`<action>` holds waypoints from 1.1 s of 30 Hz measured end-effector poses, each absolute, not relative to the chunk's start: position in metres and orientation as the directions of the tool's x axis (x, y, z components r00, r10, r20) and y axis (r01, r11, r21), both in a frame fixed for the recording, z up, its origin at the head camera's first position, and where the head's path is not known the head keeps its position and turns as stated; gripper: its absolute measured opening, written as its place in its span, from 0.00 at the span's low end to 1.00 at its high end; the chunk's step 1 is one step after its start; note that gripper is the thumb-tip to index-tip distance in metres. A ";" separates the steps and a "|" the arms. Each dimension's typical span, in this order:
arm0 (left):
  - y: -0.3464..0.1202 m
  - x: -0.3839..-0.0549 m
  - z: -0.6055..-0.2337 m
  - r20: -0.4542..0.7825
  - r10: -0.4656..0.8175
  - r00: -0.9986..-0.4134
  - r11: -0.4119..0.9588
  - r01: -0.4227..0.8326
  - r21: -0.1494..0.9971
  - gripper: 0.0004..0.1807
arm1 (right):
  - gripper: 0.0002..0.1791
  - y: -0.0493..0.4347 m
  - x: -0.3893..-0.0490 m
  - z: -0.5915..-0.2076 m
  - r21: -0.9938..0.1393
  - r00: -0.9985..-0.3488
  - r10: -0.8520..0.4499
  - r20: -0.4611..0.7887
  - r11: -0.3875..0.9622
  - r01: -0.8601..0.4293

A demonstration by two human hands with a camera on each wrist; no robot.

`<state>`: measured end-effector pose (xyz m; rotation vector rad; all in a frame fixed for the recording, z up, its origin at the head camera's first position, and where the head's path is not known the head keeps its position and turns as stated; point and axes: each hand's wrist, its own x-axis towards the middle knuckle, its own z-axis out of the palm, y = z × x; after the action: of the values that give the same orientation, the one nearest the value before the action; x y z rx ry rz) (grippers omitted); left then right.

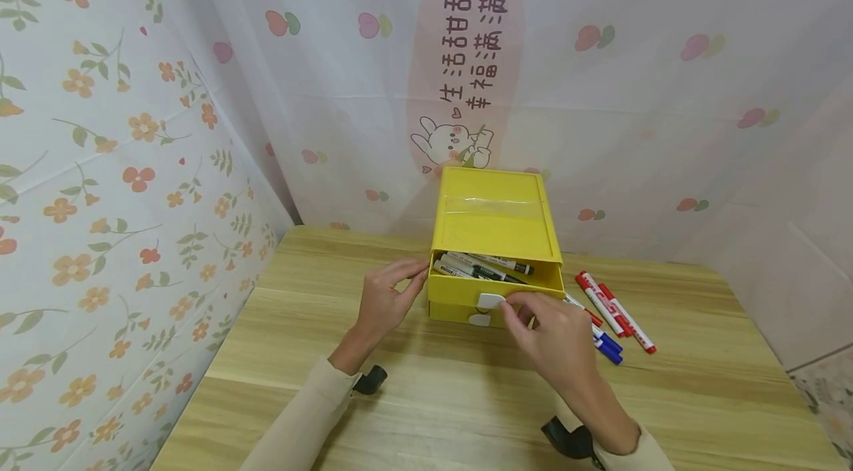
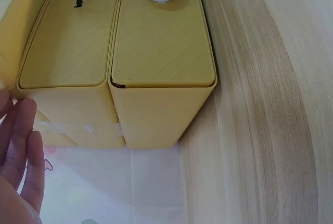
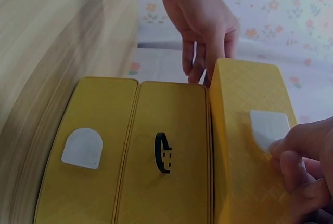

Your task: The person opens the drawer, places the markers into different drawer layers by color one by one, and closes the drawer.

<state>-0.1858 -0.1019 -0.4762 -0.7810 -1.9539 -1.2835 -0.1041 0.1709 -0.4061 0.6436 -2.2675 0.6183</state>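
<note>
A yellow drawer box stands at the back of the table, its top drawer pulled partway out. Several markers with pale barrels and dark caps lie inside that drawer. My right hand pinches the white tab handle on the drawer front between thumb and fingers. On the box's left side, the fairly straight fingers of my left hand touch near the top drawer. Below, the middle drawer has a black handle and the bottom one another white tab; both are closed.
Right of the box, several red-capped markers and blue-capped markers lie on the wooden table. A printed curtain hangs close behind the box, and a floral one on the left.
</note>
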 end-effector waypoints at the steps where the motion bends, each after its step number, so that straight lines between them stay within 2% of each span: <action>1: -0.102 -0.186 -0.476 0.792 0.122 -0.599 0.338 0.775 0.534 0.11 | 0.06 0.171 -0.106 -0.406 -0.241 -0.635 -0.269 0.724 0.763 -0.599; 6: -0.101 -0.187 -0.477 0.800 0.121 -0.587 0.336 0.783 0.523 0.11 | 0.07 0.171 -0.114 -0.407 -0.231 -0.624 -0.267 0.734 0.766 -0.600; 13: -0.102 -0.187 -0.476 0.794 0.120 -0.596 0.339 0.776 0.531 0.10 | 0.06 0.170 -0.123 -0.407 -0.243 -0.637 -0.245 0.731 0.778 -0.579; 33: -0.101 -0.187 -0.479 0.792 0.108 -0.601 0.324 0.774 0.543 0.11 | 0.06 0.169 -0.141 -0.410 -0.222 -0.607 -0.223 0.763 0.791 -0.570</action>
<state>-0.1874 -0.1013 -0.4785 -0.7759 -1.9378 -1.3044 -0.1406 0.1693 -0.4104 0.5836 -2.2138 0.5832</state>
